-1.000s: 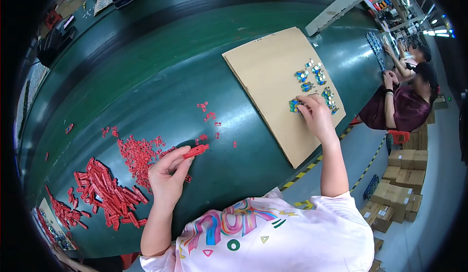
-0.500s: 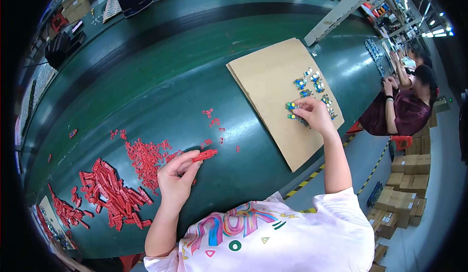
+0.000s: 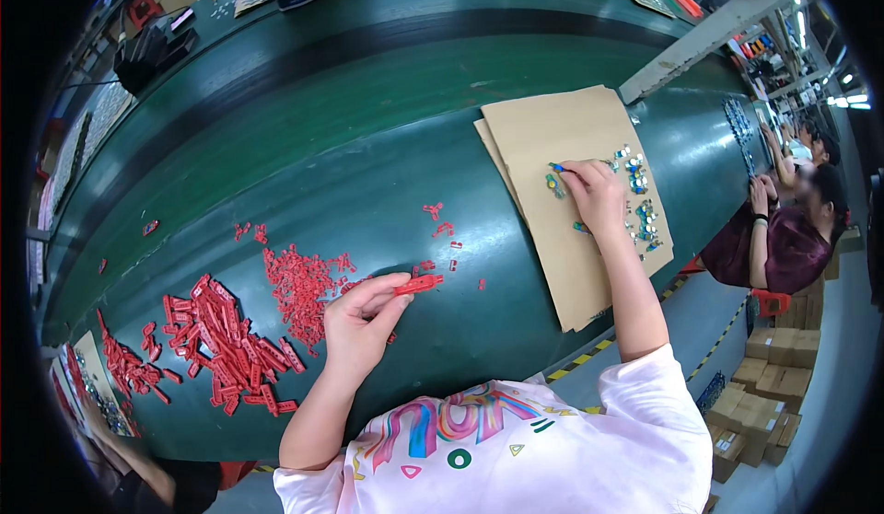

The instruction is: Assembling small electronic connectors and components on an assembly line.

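Between the thumb and fingers of my left hand [image 3: 361, 330] is a long red plastic piece [image 3: 421, 284], held above the green table with its far end pointing right. My right hand [image 3: 597, 194] is over the brown cardboard sheet [image 3: 562, 275], its thumb and index finger pinched on a small blue part [image 3: 557, 168]. Just below those fingertips lies a small green-and-yellow part [image 3: 554, 186]. More small blue, green and silver parts [image 3: 649, 224] are scattered on the cardboard's right side, partly behind my right hand and forearm.
Left of my left hand are a heap of tiny red pieces [image 3: 299, 293], a pile of long red pieces [image 3: 226, 344] and a smaller red pile [image 3: 129, 367]. A metal post [image 3: 686, 49] rises beyond the cardboard. A co-worker [image 3: 783, 238] sits at right; another person's arm [image 3: 138, 454] shows lower left.
My right hand has moved left and farther away across the cardboard, and a small part now lies near its fingertips. The left hand still holds the red piece. The whole view has shifted.
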Demonstrator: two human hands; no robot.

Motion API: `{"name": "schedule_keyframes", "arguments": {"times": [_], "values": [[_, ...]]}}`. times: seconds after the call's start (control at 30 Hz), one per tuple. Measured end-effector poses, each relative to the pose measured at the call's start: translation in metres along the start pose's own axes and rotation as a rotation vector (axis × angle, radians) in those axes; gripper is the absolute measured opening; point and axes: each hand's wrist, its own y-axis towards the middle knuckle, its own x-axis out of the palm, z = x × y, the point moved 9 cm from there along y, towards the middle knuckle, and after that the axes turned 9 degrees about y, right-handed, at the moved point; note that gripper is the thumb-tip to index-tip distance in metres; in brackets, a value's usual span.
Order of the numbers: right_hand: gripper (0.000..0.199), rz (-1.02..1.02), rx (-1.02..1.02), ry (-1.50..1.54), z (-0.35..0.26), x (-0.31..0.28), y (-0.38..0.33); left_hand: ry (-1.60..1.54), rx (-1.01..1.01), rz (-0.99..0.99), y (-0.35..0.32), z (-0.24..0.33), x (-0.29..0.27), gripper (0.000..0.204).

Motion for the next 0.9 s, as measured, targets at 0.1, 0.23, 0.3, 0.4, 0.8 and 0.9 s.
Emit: {"name": "schedule_keyframes", "arguments": {"times": [0.1, 0.23, 0.3, 0.4, 0.8, 0.9], "values": [[0.019, -0.005, -0.087, 0.073, -0.038, 0.008, 0.005, -0.023, -0.018, 0.016, 0.002, -0.001, 0.000, 0.030], [0.020, -0.257, 0.120, 0.652, -0.120, 0.024, -0.008, -0.070, -0.022, 0.041, 0.003, -0.002, -0.003, 0.030], [0.019, -0.368, 0.131, 0.745, -0.144, 0.037, -0.023, -0.091, -0.022, 0.018, 0.006, 0.000, 0.001, 0.031], [0.019, -0.498, -0.025, 0.872, -0.173, 0.056, -0.036, -0.121, -0.020, -0.008, 0.007, 0.003, 0.005, 0.032], [0.019, -0.289, -0.356, 0.546, -0.193, 0.063, -0.041, -0.184, 0.008, 0.010, 0.004, -0.004, 0.001, 0.026], [0.021, -0.304, -0.336, 0.587, -0.194, 0.068, -0.041, -0.195, 0.029, 0.052, 0.005, -0.006, -0.003, 0.025]]}}
